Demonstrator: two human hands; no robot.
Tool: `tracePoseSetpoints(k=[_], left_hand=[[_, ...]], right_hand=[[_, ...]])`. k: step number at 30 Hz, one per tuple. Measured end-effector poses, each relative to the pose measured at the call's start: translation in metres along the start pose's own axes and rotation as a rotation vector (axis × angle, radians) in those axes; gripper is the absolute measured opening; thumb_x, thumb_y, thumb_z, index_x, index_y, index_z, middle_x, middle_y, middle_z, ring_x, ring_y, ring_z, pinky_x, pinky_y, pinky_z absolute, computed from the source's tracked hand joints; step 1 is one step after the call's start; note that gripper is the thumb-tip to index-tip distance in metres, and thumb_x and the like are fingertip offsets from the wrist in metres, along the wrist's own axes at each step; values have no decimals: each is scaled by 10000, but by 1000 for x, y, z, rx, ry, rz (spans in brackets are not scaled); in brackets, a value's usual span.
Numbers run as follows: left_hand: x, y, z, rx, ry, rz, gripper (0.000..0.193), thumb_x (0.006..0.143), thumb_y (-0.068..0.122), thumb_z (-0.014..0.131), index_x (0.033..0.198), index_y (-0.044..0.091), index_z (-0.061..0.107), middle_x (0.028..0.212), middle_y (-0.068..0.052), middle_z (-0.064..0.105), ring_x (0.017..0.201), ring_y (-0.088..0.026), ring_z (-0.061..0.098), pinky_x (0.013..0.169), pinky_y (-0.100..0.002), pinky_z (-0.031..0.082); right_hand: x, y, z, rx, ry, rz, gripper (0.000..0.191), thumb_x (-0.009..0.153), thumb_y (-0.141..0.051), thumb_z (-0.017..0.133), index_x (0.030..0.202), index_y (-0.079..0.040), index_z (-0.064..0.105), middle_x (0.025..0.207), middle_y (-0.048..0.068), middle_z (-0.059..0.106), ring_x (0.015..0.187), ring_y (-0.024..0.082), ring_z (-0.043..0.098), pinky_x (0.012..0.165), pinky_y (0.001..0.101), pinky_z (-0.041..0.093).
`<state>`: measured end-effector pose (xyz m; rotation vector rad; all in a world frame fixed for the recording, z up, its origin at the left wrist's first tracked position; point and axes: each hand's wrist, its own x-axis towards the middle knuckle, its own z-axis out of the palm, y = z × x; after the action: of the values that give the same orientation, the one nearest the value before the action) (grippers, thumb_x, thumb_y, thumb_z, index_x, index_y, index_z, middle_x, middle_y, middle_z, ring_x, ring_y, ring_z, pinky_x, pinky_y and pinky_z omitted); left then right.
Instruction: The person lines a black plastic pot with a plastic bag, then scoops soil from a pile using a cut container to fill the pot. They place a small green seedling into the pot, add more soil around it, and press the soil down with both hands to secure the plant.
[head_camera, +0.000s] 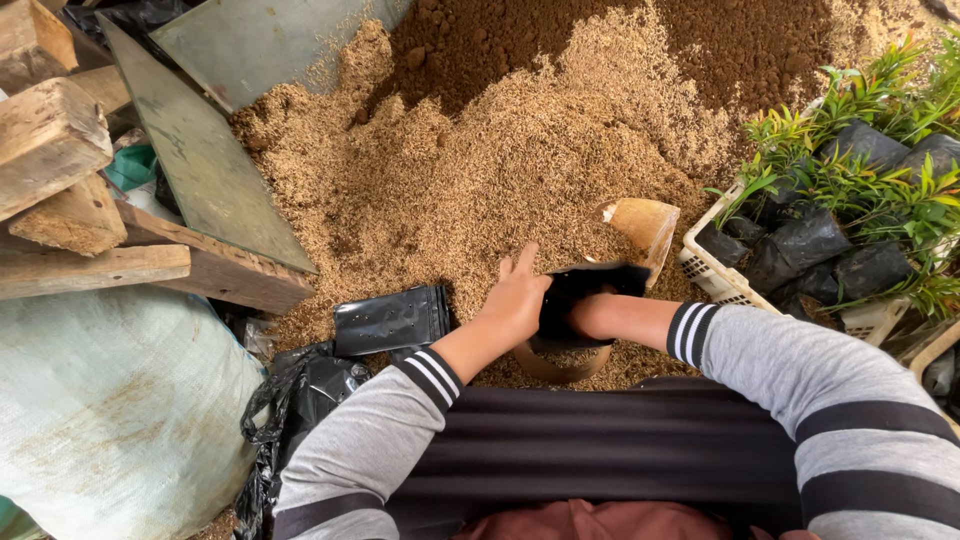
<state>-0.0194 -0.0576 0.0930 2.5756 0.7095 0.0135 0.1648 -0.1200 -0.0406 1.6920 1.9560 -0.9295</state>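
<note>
Wood offcuts (60, 170) upper left; stack of black bags (392, 320) lower centre-left. Centre: left hand (515, 300) grips black bag (585, 295) rim; right hand (590, 315) inside bag, grip unclear. Husk pile (500, 170) behind. Seedling crate (715, 270) right.

Person wears a grey long-sleeved top. Each sleeve ends in a ribbed cuff with black and white stripes; broader black bands cross the sleeves higher up, two visible on the right sleeve, one on the left near the frame bottom. Left hand (517, 300) bare, no glove, ring or watch visible. Right hand (592, 315) bare, mostly hidden. Lap covered by dark, faintly striped cloth; reddish-brown garment at bottom edge.
</note>
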Motion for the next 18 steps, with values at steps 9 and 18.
tracePoseSetpoints(k=[9, 18], left_hand=[[0, -11, 23, -13, 56, 148, 697, 753, -57, 692, 1405, -54, 445, 1580, -248, 316, 1155, -535, 585, 1033, -579, 474], [0, -5, 0, -29, 10, 43, 340, 798, -73, 671, 1134, -19, 672, 1595, -193, 366, 1265, -540, 486, 1023, -502, 509]], right_hand=[[5, -9, -1, -11, -15, -5, 559, 926, -367, 640, 1415, -122, 528, 1372, 152, 609, 1238, 321, 593, 1038, 467, 468], [3, -9, -7, -30, -20, -13, 530, 928, -349, 652, 1399, -129, 548, 1346, 134, 642, 1209, 292, 626, 1027, 439, 494]])
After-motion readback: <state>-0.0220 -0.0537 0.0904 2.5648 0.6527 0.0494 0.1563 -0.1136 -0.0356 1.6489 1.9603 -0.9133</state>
